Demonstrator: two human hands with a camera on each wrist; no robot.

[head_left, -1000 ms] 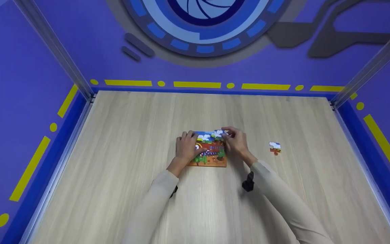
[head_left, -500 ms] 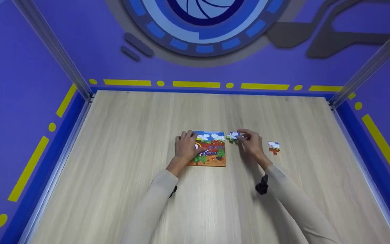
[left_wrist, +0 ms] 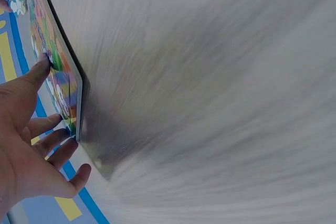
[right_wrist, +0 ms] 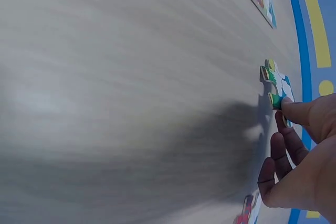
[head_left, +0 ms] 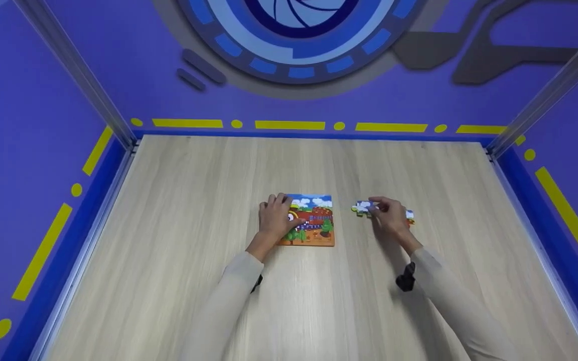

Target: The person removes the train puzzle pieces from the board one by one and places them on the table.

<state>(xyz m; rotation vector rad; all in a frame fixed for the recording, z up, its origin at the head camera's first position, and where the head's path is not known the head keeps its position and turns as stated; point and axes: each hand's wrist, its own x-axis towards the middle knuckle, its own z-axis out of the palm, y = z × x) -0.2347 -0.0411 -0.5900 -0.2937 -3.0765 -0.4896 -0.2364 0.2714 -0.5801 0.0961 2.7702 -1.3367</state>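
Multicoloured: one puzzle (head_left: 317,216), two loose pieces (head_left: 363,206)

Head view: even, fairly bright, pale glare on the table (head_left: 299,286) at lower center, soft shadow along the right sleeve (head_left: 458,302). Left wrist view runs hazy, table grain smeared, puzzle (left_wrist: 65,80) detail washed out. Right wrist view: glare patch at left, broad soft-edged shadow beside the right hand (right_wrist: 312,174), blue stripe (right_wrist: 301,24) bowed by lens distortion.

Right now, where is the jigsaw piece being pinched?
In the head view, the jigsaw piece is in the right hand, between the picture puzzle at left and another loose piece at right.
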